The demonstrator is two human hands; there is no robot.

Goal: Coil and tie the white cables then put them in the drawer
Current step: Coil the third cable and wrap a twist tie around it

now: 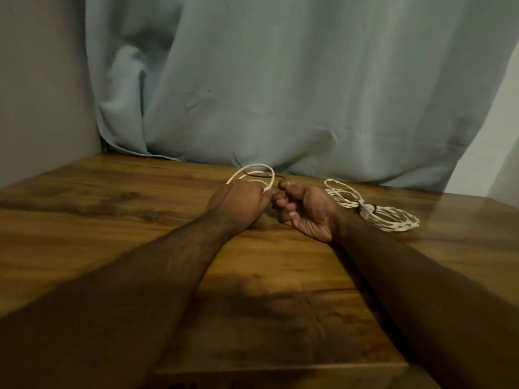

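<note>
A coiled white cable [254, 175] is near the middle of the view, a little toward 12 o'clock, just above the wooden desk [112, 209]. Its loops stand out past the left hand [238, 203], on the far side of the knuckles. The left hand grips the near part of this coil; its fingers are curled around the loops, but the fingertips are hidden behind the back of the hand. A thin dark tie [266, 176] crosses over the loops and runs toward 3 o'clock to the right hand [306, 211]. The right hand pinches the end of this tie between the thumb and the forefinger, and its other fingers [283, 204] are curled in toward the palm. The two hands are just beside each other, almost touching at the knuckles.

At 3 o'clock from the right hand, a second white cable [373, 209] lies flat on the desk. It is already coiled, and a dark tie [365, 207] binds it around its middle. The right wrist covers a small part of it.

Both forearms reach in from 6 o'clock. At 12 o'clock, behind the desk, a pale blue-grey curtain [280, 80] hangs down to the desk's far edge. At 9 o'clock there is a plain wall [42, 80].
</note>
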